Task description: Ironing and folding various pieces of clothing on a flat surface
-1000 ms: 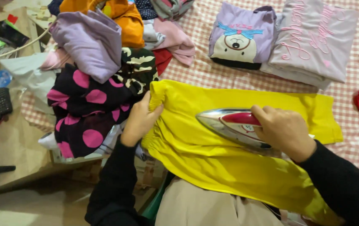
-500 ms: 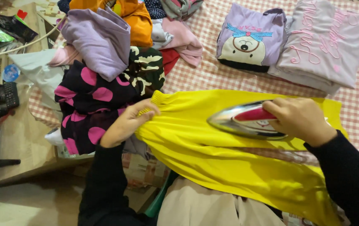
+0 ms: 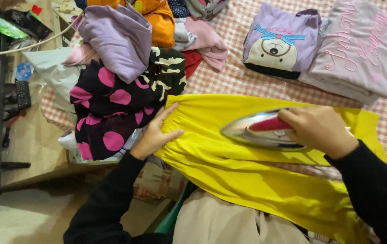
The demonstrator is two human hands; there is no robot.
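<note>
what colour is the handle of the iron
Red, gripped by the right hand on the shiny iron; head view shows it.

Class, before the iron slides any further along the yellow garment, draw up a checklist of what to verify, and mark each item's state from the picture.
1. Right hand has a closed grip on the iron: ok.
2. Left hand pins the yellow garment at its gathered end: ok.
3. Left fingers apart from the iron's tip: ok.
4. Fabric ahead of the tip lies flat: not ok, folds show.
5. Iron's cord free: cannot tell.
6. Dotted clothes pile off the garment: ok.
</note>
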